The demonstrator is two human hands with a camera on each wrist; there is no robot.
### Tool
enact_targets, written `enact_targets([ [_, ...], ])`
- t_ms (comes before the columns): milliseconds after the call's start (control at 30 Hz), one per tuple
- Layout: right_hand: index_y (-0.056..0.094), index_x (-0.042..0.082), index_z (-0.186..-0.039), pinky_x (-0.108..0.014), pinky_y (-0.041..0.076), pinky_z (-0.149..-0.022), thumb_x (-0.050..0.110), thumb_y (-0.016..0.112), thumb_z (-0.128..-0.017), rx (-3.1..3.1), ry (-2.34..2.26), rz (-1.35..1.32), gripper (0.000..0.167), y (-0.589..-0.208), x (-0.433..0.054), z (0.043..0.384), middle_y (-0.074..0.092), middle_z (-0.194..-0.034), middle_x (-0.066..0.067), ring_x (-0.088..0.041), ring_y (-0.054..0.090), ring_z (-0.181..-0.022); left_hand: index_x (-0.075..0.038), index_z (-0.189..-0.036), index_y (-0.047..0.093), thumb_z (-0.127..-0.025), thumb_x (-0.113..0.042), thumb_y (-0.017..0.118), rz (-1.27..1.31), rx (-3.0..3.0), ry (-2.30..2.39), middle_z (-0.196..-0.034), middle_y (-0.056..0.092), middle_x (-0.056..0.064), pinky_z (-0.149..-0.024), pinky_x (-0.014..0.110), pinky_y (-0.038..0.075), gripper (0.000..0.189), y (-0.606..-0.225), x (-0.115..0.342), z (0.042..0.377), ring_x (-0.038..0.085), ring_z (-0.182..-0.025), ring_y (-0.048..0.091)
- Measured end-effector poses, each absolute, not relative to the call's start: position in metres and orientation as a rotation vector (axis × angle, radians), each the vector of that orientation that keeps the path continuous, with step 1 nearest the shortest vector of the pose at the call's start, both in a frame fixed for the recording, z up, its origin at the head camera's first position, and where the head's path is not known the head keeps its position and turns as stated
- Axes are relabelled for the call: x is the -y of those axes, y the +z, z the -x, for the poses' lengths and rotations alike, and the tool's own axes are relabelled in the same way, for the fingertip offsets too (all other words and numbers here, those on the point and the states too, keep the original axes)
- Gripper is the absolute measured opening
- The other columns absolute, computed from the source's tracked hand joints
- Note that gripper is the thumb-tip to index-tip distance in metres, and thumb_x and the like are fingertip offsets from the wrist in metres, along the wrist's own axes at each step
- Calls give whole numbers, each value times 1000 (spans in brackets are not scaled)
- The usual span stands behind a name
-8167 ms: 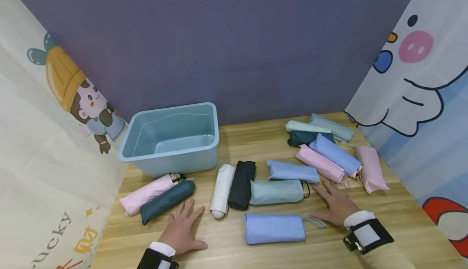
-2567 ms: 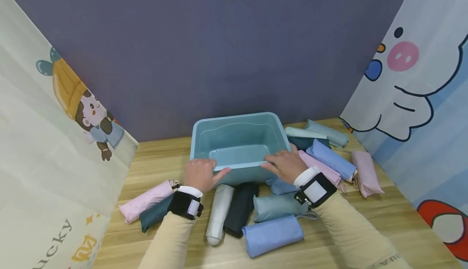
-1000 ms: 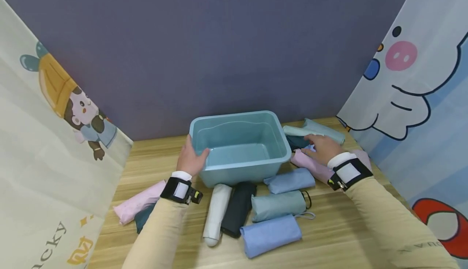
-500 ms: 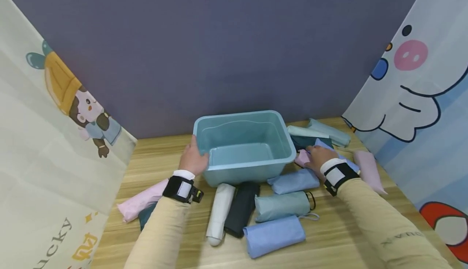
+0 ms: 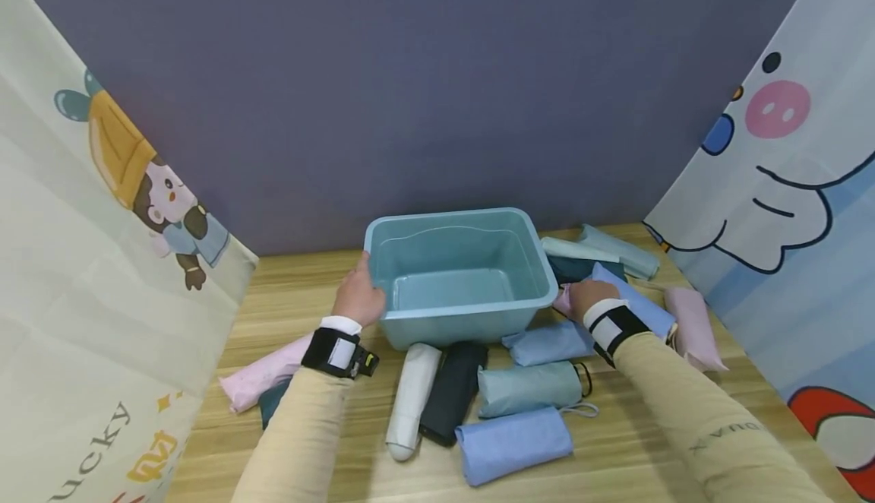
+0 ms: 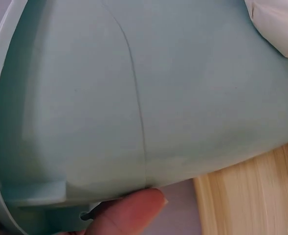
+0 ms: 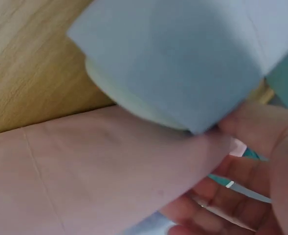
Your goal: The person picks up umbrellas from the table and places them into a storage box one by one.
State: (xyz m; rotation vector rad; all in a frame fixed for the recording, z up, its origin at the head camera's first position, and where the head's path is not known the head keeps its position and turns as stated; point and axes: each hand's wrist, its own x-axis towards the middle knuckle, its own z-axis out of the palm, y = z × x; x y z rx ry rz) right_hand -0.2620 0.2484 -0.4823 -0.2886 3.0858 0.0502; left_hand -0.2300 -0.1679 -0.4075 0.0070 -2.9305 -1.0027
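My left hand (image 5: pixel 359 295) grips the left rim of a light blue plastic bin (image 5: pixel 461 308); in the left wrist view a fingertip (image 6: pixel 144 205) shows under the bin's outer wall. The inside of the bin holds nothing. To its right, my right hand (image 5: pixel 591 297) grips a pink folded umbrella (image 7: pixel 109 171) in its cover. In the right wrist view the thumb lies on top, beside a blue folded umbrella (image 7: pixel 183 58), and the other fingers curl below the pink one. The hand hides most of the pink umbrella in the head view.
In front of the bin lie a white umbrella (image 5: pixel 414 397), a black one (image 5: pixel 453 393), a grey-green one (image 5: pixel 529 389) and blue ones (image 5: pixel 514 444). Another pink umbrella (image 5: pixel 693 327), a pale green one (image 5: pixel 579 249) and others lie right. A pink umbrella (image 5: pixel 263 374) lies left.
The bin has moved right, in front of the back wall. My right hand has left its rim and taken hold of the pink umbrella; my left hand stays on the bin.
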Motion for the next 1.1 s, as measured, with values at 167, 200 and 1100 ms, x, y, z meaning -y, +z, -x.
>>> enact_targets([
  [167,67,5,-69,-51,50,-50,10,69,-80,-3134,126,332,12,-490,-242,265,63,-66,-14,-35,62,-59,2,-151,16,-80,-1,49,-40,2925,-1032,-140,41,32,-101,55,38,78,-411,170,229,46,-123,45],
  [200,67,4,-70,-51,50,-49,9,69,-79,-3142,136,343,10,-490,-241,265,63,-65,-15,-35,61,-58,2,-151,16,-80,-1,49,-47,2925,-1037,-141,40,31,-102,55,38,78,-412,170,229,46,-124,44],
  [1100,58,8,-64,-51,48,-47,22,73,-81,-3205,145,500,26,-501,-239,266,65,-67,-14,-37,62,-58,1,-151,19,-80,-4,50,-34,2902,-966,-133,48,32,-98,53,42,77,-411,164,232,45,-117,51],
])
